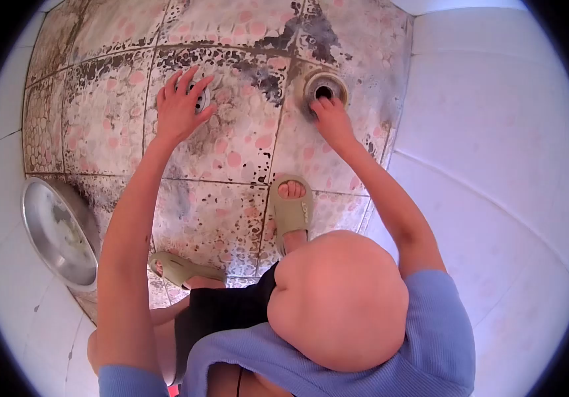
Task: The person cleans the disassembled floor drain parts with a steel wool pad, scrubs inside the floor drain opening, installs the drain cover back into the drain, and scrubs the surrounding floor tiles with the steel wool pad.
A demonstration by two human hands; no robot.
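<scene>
My left hand (180, 111) is spread over a round, pale drain cover (201, 102) with dark holes, which shows between thumb and fingers. Its fingers are apart; whether they touch the cover I cannot tell. To the right, my right hand (333, 123) reaches to the round floor drain (341, 83), a dark opening inside a worn ring. The fingers of this hand are bent together at the near edge of the opening, and their tips are partly hidden. What they hold, if anything, does not show.
Stained, pink-patterned floor tiles (231, 155) surround the drain. A metal basin (76, 255) leans against the left wall. Green slippers (291, 215) are on my feet. A white tiled wall (483, 99) rises on the right.
</scene>
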